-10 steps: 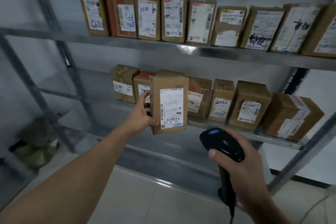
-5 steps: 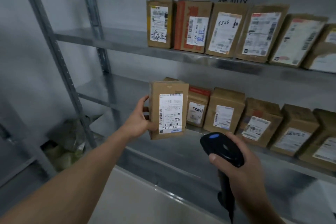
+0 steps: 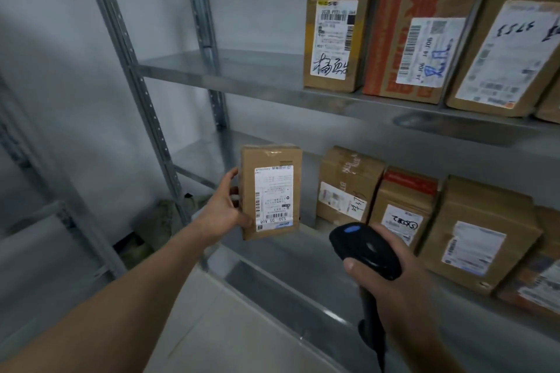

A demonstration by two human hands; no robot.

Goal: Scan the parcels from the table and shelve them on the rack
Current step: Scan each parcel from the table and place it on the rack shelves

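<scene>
Left hand: the left hand was closed on the left edge of the parcel, thumb on the front face, fingers hidden behind it.
Parcel position: it was held upright in the air, label toward the camera, in front of the bare left end of the lower shelf and just left of the first shelved box.
Parcel handling: a small taped cardboard box; carried one-handed, so it was probably light. The walls looked stiff enough for a side pinch, and plain cardboard should not slip. Whether the contents were fragile could not be told.
Where to hold: the narrow side edges, away from the label, kept the barcode unobstructed.
Right hand: the right hand was wrapped around the handle of the black scanner, its head pointed toward the rack.
Rack: the upper shelf had free space on its left, with parcels standing in a row to the right.
</scene>
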